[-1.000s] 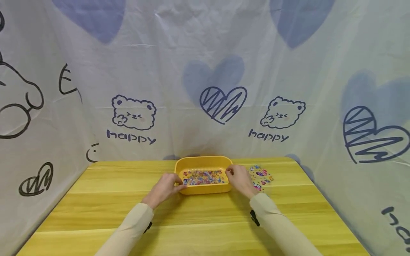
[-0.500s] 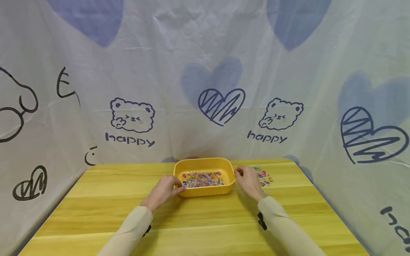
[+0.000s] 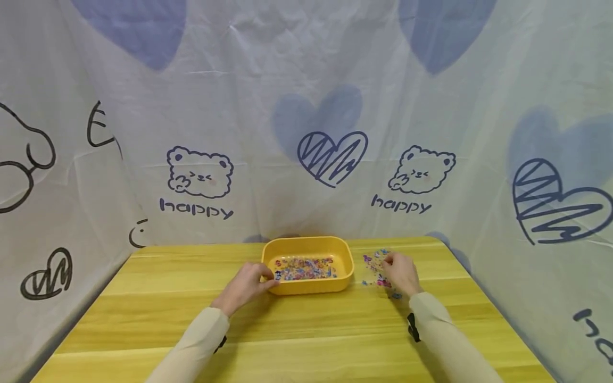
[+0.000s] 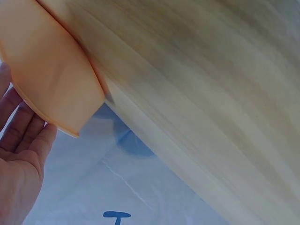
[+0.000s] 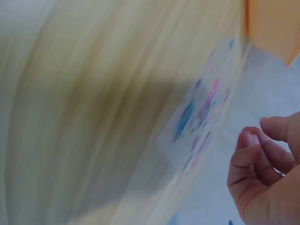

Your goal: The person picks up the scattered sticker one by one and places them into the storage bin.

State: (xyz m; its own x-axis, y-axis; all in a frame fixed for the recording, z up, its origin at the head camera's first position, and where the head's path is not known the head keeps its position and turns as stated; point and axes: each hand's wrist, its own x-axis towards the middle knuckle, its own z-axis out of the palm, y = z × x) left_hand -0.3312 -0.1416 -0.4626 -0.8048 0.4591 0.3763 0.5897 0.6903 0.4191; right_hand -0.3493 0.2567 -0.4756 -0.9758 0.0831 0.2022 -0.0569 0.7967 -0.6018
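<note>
A yellow plastic tub [image 3: 306,287] stands at the back of the table, with many small colourful shapes [image 3: 306,268] lying on its bottom. My left hand [image 3: 241,287] holds the tub's left front corner, thumb and fingers at the rim; the left wrist view shows the fingertips on the rim of the tub [image 4: 56,70]. To the right of the tub lies a clear sheet with blue, pink and purple prints [image 5: 206,110], partly hidden in the head view. Over it is my right hand [image 3: 401,272], its fingers loosely curled, apart from the sheet in the right wrist view, with nothing visible between them.
The wood-grain table [image 3: 297,340] ends at the back against a white curtain [image 3: 268,202] printed with hearts and bears. More of this curtain hangs at both sides. Dark straps [image 3: 413,327] sit at the cuffs of the pale sleeves.
My right hand has moved right, from the tub's right rim to above the printed sheet, uncovering that rim. The left hand stays at the tub's left corner.
</note>
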